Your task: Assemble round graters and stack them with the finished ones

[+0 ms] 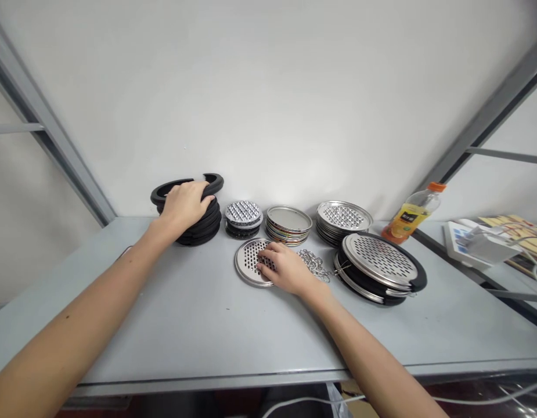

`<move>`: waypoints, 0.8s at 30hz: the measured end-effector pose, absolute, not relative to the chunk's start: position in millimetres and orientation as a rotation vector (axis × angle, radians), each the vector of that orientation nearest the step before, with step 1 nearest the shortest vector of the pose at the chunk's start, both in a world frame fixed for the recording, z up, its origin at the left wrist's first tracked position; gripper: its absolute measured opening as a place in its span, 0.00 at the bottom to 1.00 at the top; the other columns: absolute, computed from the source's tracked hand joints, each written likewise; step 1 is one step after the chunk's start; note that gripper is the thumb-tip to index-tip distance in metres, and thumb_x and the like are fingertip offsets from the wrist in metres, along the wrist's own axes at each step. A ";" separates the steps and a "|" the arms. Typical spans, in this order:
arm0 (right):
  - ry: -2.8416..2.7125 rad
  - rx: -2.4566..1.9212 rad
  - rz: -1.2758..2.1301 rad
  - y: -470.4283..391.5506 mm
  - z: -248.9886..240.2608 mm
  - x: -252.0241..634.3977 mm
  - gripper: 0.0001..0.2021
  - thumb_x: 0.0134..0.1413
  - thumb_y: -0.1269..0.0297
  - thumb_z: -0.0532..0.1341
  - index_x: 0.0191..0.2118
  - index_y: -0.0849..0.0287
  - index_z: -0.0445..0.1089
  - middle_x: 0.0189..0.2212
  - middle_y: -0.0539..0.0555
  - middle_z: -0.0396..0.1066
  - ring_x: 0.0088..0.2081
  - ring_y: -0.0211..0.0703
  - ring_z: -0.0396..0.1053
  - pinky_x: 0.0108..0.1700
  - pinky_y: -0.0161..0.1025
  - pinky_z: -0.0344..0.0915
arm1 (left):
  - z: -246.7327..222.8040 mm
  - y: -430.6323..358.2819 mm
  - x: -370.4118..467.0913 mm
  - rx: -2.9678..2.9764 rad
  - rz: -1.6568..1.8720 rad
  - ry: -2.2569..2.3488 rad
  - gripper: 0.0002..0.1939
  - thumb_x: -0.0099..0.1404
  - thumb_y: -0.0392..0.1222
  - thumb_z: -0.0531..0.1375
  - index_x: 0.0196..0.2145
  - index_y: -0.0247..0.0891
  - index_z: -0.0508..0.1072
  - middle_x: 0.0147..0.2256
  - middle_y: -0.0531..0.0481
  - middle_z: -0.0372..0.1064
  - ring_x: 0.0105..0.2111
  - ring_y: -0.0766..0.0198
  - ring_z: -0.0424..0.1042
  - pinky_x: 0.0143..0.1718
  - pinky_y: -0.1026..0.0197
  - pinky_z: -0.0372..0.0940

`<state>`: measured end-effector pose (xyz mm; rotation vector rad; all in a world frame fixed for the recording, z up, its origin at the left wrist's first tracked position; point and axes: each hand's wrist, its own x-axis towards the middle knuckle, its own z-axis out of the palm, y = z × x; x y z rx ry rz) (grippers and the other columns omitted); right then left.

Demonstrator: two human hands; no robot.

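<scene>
My left hand (185,203) is at the stack of black rings (201,226) on the left, its fingers closed round the topmost ring (213,183). That ring has a gap in it and is lifted and tilted over the others. My right hand (285,267) lies on a round metal grater disc (248,261) flat on the table, its fingers apart on the holed surface. A heap of small metal rings or clips (314,264) lies just right of this hand, partly hidden by it.
Behind the disc stand small stacks of ridged discs (243,212), plain round plates (289,217) and larger grater discs (344,215). Black-rimmed grater assemblies (379,261) are piled at the right. An orange-capped bottle (410,215) leans near the frame post; a power strip (464,244) lies beyond.
</scene>
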<state>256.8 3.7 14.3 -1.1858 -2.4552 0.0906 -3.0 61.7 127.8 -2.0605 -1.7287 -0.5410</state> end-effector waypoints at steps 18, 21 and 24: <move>-2.040 -1.101 0.406 7.9 13.0 256.4 0.38 0.56 0.62 0.59 0.67 0.60 0.39 0.59 0.65 0.59 0.54 0.51 0.64 0.55 0.50 0.63 | 30.5 -7.5 -23.5 -2.887 -1.056 -0.899 0.21 0.69 0.39 0.55 0.59 0.43 0.63 0.55 0.44 0.68 0.57 0.55 0.66 0.59 0.44 0.59; -2.023 -0.998 0.352 6.4 18.0 254.6 0.32 0.54 0.68 0.59 0.64 0.57 0.50 0.59 0.62 0.59 0.58 0.50 0.61 0.58 0.49 0.61 | 19.8 -17.2 -21.3 -2.931 -1.192 -0.863 0.21 0.68 0.35 0.56 0.58 0.45 0.63 0.54 0.45 0.68 0.57 0.56 0.65 0.59 0.46 0.60; -1.983 -0.944 0.316 5.3 22.2 254.0 0.26 0.53 0.72 0.58 0.59 0.56 0.60 0.56 0.59 0.64 0.56 0.49 0.63 0.56 0.48 0.63 | 18.7 -22.3 -19.1 -2.997 -1.258 -0.839 0.22 0.68 0.33 0.56 0.58 0.44 0.62 0.55 0.44 0.67 0.58 0.57 0.63 0.59 0.48 0.60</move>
